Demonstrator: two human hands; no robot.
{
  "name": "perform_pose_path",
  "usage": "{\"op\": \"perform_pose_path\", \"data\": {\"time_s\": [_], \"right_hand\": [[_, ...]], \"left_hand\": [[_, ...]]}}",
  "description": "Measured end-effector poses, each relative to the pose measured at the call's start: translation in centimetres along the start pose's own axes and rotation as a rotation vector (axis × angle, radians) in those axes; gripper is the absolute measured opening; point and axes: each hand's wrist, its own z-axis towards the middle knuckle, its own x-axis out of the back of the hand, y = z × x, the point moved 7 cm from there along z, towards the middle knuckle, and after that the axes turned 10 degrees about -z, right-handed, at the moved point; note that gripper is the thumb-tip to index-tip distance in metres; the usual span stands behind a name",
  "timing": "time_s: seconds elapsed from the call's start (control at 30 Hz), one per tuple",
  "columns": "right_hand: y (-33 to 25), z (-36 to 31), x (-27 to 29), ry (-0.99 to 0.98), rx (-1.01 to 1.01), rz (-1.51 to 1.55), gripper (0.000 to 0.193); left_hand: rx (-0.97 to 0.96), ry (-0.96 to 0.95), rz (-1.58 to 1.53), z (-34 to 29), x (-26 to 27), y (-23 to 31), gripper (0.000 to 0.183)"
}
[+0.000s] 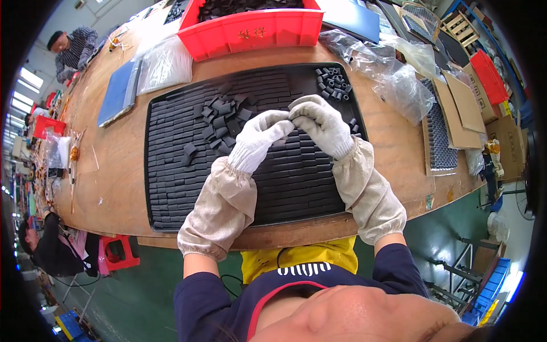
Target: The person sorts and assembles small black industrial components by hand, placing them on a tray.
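A wide black tray (301,81) lies on the table before me, covered with tight rows of small black pieces (182,199). On top of the rows, left of centre, is a loose pile of similar short black pieces (219,118). Small black tubes (334,83) stand and lie in the tray's far right corner. My left hand (257,138) and my right hand (326,126), both in white knit gloves, meet over the middle of the tray. Their fingertips are pinched together. Whatever is between them is too small or hidden to make out.
A red bin (250,35) of black pieces stands behind the tray. Plastic bags (407,91) and cardboard sheets (456,114) lie to the right. Back left are a clear bag (165,65) and a blue flat panel (118,94). Another person (74,48) sits at the far left.
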Motion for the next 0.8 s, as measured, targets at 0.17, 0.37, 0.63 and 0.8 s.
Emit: {"op": "perform_pose_path", "data": {"time_s": [0.17,0.37,0.63,0.8], "right_hand": [[0.4,-0.2,1.7,0.216,-0.096,0.085,0.015],[6.8,-1.6,6.8,0.640,-0.288,0.002,0.017],[10.1,-3.1,8.0,0.845,-0.287,-0.307,0.012],[8.1,-3.3,8.4,0.842,-0.224,-0.439,0.012]], "left_hand": [[-0.118,0.028,0.073,-0.2,-0.2,1.4,0.030],[-0.493,0.185,0.782,4.0,-1.2,4.2,0.028],[-0.533,0.351,1.668,12.0,-1.8,3.4,0.024],[-0.540,0.235,1.981,10.3,-3.5,2.9,0.031]]}}
